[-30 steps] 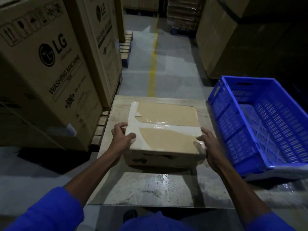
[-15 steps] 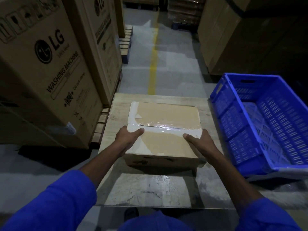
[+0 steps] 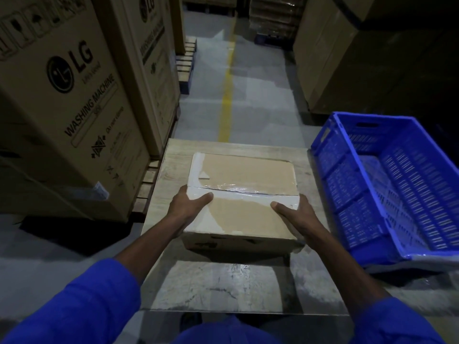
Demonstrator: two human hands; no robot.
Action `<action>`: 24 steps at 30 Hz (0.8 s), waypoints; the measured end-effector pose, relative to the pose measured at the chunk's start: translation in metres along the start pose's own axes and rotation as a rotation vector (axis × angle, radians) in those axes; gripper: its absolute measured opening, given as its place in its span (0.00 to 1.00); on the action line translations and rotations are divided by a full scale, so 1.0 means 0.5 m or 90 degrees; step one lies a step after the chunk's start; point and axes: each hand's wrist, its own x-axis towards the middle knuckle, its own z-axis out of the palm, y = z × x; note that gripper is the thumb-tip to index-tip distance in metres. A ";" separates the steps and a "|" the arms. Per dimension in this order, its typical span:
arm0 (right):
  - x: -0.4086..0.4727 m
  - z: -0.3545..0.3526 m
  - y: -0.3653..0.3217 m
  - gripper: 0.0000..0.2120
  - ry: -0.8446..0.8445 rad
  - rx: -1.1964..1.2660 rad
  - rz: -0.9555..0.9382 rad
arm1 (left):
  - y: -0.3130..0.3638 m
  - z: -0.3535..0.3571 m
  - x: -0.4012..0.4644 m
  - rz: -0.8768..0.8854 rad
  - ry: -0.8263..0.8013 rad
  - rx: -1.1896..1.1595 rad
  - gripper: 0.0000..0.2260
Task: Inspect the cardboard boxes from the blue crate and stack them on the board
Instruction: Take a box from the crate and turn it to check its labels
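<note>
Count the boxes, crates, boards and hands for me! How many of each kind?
Small taped box on the board: 1
Big washing machine boxes: 2
Blue crate: 1
Board: 1
Hands, left hand and right hand: 2
Total: 7

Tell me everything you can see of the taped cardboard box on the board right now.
The cardboard box is flat, rectangular and tan. Glossy clear tape crosses its top seam and whitish tape covers its left edge. It lies flat on the wooden board, flaps closed, left of the blue crate. The left hand holds its left side and the right hand its right, thumbs on top. Dark markings on the near face are unreadable.
</note>
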 end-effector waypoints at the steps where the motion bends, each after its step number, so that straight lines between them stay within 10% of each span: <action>1: -0.003 0.000 0.000 0.13 0.001 0.005 -0.005 | -0.002 -0.002 0.002 0.009 -0.008 -0.009 0.40; 9: -0.034 -0.005 -0.022 0.24 0.136 0.122 -0.022 | 0.021 -0.019 -0.027 0.115 -0.010 -0.127 0.30; 18: -0.033 -0.032 -0.053 0.26 0.147 0.225 0.042 | 0.039 -0.050 -0.008 0.031 -0.043 -0.304 0.56; 24: -0.023 -0.056 -0.066 0.29 0.046 0.128 -0.019 | 0.087 -0.062 -0.002 0.030 -0.059 -0.229 0.37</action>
